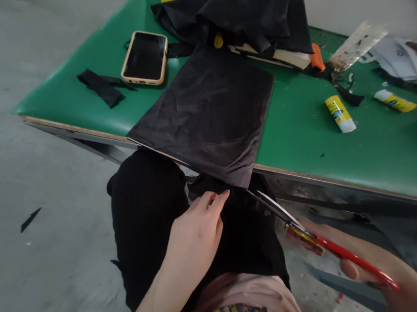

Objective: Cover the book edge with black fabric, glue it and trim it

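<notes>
A flat board covered in black cloth [211, 111] lies on the green table, its near corner jutting past the edge over my lap. Just under that corner, my left hand [197, 231] has its fingers bent and pinched on dark cloth; the black trousers behind make the cloth's outline hard to see. My right hand [367, 248] grips red-handled scissors [341, 250]. Their blades are parted and point up and left, with the tips close to the cloth by the board's corner.
On the green table [295, 132] are a phone [146, 57], black strips [102, 86], glue sticks [339, 114] and an orange-handled tool [316, 57]. Folded black cloth [245, 8] is piled at the back. A black scrap [31, 219] lies on the floor.
</notes>
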A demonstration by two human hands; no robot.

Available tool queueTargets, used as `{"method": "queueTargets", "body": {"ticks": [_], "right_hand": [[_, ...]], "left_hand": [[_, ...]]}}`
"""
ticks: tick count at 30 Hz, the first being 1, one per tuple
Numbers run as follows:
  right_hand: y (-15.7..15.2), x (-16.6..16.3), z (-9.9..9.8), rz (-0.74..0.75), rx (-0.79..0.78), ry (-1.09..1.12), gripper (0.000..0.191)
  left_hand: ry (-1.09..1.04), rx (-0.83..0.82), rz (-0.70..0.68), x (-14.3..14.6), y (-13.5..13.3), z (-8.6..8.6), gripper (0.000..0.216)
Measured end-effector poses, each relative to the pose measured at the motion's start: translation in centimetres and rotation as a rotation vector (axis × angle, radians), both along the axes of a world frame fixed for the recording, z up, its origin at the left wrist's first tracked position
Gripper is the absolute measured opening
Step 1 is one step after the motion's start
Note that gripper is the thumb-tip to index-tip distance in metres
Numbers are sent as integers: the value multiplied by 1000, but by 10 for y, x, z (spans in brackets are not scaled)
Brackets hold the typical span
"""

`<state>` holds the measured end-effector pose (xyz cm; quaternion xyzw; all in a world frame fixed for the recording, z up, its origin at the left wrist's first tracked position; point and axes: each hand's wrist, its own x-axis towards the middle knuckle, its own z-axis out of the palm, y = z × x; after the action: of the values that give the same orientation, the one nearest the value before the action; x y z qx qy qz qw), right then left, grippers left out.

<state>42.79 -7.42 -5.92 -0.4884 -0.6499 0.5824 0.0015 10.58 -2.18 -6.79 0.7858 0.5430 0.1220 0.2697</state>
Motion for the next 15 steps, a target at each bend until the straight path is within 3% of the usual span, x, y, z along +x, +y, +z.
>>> {"method": "queueTargets", "body": {"ticks": [6, 11, 15], "right_hand": [[21, -14, -7, 32, 12, 12, 104], [34, -22, -14, 25, -6, 123, 107], [40, -27, -25, -6, -79, 232, 103]], "left_hand": [[-247, 63, 205, 8, 0, 8, 12], [-444, 106, 260, 19, -1, 11, 4], [-454, 243, 258, 26, -4, 7, 9]]}}
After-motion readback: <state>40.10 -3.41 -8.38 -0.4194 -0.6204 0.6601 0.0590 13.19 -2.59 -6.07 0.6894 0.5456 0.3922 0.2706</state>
